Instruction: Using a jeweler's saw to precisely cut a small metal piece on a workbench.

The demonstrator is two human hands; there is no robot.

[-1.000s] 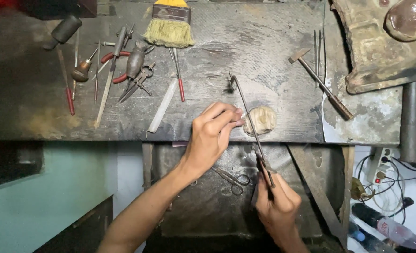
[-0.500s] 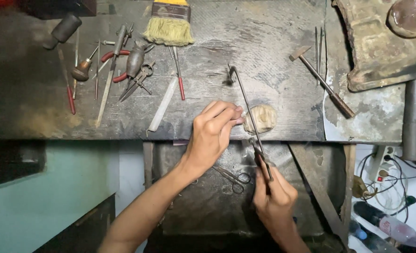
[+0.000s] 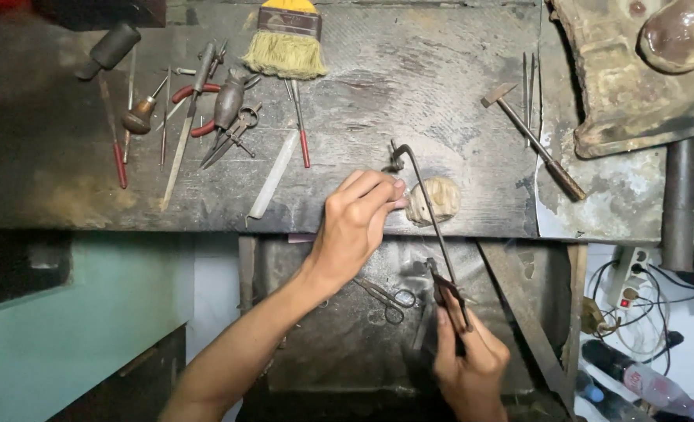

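Steel saw frame: a thin jeweller's-type saw (image 3: 429,227) runs from the table edge down toward 6 o'clock; its handle end sits in the right hand (image 3: 468,363), which is closed round the grip.
Right hand: low in the view, at about 5 o'clock from the left hand, fingers wrapped on the handle so the frame can be driven along its length.
Left hand: the left hand (image 3: 358,223) is curled narrow, fingertips pinched on something small at the table edge; too small to tell what.
Bench pin: a pale, worn wooden peg (image 3: 434,199) juts at the edge just at 3 o'clock of the left fingertips, touching the saw frame; judged to serve as the support for the pinched piece.
Below the edge: small scissors (image 3: 386,297) lie on a dark metal tray under the table, between the two hands.
Table: dark, scarred wood (image 3: 441,78); at 11 o'clock pliers, gravers and files (image 3: 198,109), at 12 o'clock a yellow-handled brush (image 3: 284,43), at 2 o'clock a small hammer (image 3: 530,137).
Room: green wall at 8 o'clock; cables and a power strip (image 3: 624,277) at 4 o'clock.
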